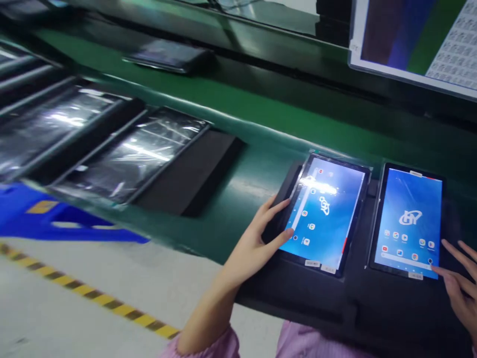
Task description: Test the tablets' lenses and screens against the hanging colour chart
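My left hand (257, 236) grips the near left edge of a tablet (322, 214), which is lit with a blue home screen and has a clear film over it. Its thumb lies on the glass. To the right, a second lit tablet (408, 223) with a blue screen and "HY" logo lies flat. My right hand (460, 281) has its fingers spread, with the fingertips at that tablet's lower right corner. Both tablets rest in a black foam tray (298, 298). Pink sleeves (208, 345) cover my wrists.
A green conveyor belt (253, 154) carries several dark, film-wrapped tablets (134, 159) on black pads at the left, and another dark tablet (167, 54) farther back. A monitor (410, 40) stands at the upper right. Below lie a blue plastic stand (48, 219) and yellow-black floor tape (85, 293).
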Demonstrator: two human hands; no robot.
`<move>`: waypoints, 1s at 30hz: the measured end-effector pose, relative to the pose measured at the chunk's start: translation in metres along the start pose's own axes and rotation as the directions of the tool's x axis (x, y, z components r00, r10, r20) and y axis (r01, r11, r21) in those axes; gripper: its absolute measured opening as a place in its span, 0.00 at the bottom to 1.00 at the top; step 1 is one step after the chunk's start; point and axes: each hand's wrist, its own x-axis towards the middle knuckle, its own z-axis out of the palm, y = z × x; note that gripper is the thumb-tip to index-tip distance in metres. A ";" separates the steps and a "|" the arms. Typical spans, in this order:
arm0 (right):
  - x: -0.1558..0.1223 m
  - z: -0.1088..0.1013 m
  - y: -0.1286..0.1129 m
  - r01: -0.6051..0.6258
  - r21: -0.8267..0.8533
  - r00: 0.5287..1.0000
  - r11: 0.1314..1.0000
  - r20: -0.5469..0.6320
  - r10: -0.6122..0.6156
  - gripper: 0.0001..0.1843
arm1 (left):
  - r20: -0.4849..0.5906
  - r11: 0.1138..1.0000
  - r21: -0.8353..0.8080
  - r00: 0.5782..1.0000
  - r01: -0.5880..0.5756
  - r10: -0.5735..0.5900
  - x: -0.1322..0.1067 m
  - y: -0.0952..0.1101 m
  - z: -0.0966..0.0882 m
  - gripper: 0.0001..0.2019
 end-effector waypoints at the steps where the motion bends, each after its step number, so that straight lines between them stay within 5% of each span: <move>1: 0.002 0.000 -0.001 -0.013 0.021 1.000 1.000 -0.015 0.014 0.11 | 0.010 1.000 0.007 1.000 -0.010 0.010 -0.001 0.001 -0.001 0.34; 19: 0.015 -0.003 -0.009 -0.077 0.057 0.997 0.995 0.015 0.076 0.13 | 0.019 0.999 0.005 0.999 -0.040 0.040 0.000 -0.001 0.001 0.36; 30: 0.021 -0.005 -0.023 0.010 0.079 0.999 0.997 0.042 -0.013 0.12 | 0.006 0.999 -0.036 1.000 -0.027 0.027 0.003 -0.008 0.003 0.33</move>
